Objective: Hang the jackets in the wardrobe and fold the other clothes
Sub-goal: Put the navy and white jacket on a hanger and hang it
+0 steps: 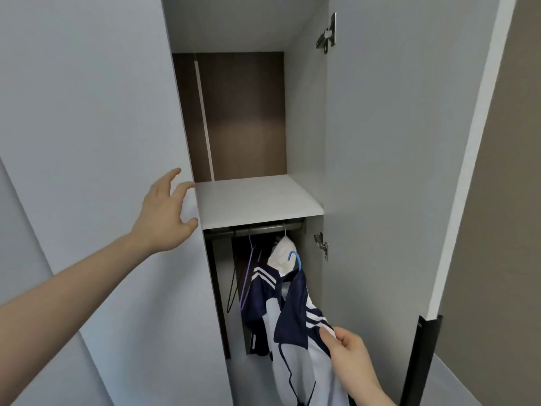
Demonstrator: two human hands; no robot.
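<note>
1. My left hand (164, 210): fingers spread, empty, at the left wardrobe door's (87, 142) edge beside the shelf (257, 200).
2. Rail (263, 228) under shelf: bare hangers (248, 276) left, a jacket (263, 306) hanging right.
3. My right hand (348, 351), near right: pinching a navy-white jacket (301, 341) on a blue hanger (295, 259), in front of the rail.

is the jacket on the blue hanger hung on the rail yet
No. The blue hanger has its hook free below the rail, and the right hand pinches the jacket by its sleeve.
</note>
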